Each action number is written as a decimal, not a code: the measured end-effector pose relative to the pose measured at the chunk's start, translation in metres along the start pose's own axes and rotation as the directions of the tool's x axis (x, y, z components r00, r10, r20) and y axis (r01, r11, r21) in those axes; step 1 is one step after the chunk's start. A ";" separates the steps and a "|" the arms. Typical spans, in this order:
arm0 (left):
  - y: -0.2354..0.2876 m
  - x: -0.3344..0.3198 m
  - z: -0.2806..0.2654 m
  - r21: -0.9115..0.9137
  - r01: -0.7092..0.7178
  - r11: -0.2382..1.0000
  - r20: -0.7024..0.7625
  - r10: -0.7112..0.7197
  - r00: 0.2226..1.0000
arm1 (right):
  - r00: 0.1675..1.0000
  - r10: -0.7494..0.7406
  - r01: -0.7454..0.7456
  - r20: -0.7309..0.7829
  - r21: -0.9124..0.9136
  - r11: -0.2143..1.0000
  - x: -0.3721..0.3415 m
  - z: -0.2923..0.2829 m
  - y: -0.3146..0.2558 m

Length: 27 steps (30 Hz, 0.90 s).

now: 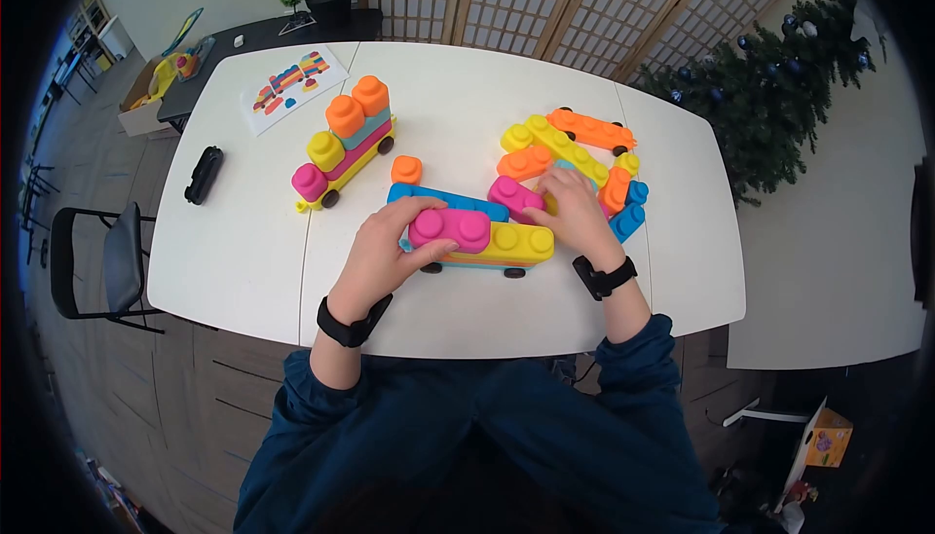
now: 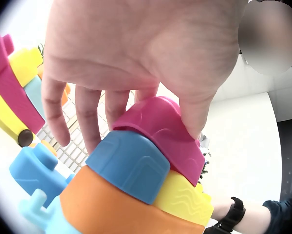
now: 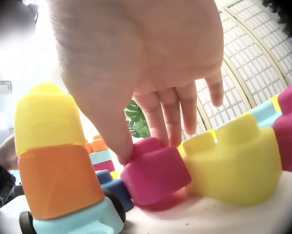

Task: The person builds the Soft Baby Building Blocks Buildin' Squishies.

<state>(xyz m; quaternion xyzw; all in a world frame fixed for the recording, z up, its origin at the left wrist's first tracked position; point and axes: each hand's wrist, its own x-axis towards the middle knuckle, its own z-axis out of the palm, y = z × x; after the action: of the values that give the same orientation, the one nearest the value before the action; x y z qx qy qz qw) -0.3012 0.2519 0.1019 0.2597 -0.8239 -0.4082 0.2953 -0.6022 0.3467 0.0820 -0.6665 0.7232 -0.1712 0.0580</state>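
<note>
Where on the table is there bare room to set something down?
The table is bare between the black case and the near left corner, on the person's side of the toy truck, and right of the blue blocks. It is crowded around the right hand, among loose blocks.

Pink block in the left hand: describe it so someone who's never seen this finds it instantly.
On the white table, find the wheeled block stack at front centre. The left hand grips the pink block at its top, beside a yellow block. Unlike the lower pink block at the right hand, it is above the stack's blue block.
</note>
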 end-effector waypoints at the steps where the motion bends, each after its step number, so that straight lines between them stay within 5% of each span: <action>1: -0.001 0.000 0.000 0.000 0.000 1.000 0.000 0.000 1.000 | 0.999 -0.017 0.019 -0.051 0.051 0.999 -0.001 0.002 0.002; 6: -0.001 0.000 0.001 -0.023 0.015 1.000 -0.004 -0.015 1.000 | 0.986 0.049 0.004 -0.160 0.317 0.948 -0.010 -0.004 0.007; 8: 0.000 0.000 0.001 -0.025 0.018 1.000 -0.003 -0.018 1.000 | 0.948 0.276 -0.118 -0.158 0.631 0.767 -0.022 -0.018 -0.005; 11: -0.001 -0.001 0.002 -0.031 0.016 0.999 -0.007 -0.016 1.000 | 0.952 0.294 -0.109 -0.088 0.798 0.593 -0.038 -0.028 -0.009; 14: -0.001 -0.001 0.002 -0.035 0.014 0.999 -0.009 -0.015 1.000 | 0.966 0.213 0.021 -0.149 0.860 0.510 -0.050 -0.029 -0.023; 27: -0.004 -0.001 0.003 -0.039 0.033 0.999 -0.004 -0.033 0.999 | 0.978 0.176 0.018 -0.114 0.881 0.472 -0.067 -0.013 -0.034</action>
<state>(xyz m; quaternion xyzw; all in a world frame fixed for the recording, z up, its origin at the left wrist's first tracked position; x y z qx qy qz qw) -0.3015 0.2517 0.0969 0.2683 -0.8108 -0.4283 0.2953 -0.5677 0.4128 0.0959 -0.4890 0.5654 -0.5763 0.3302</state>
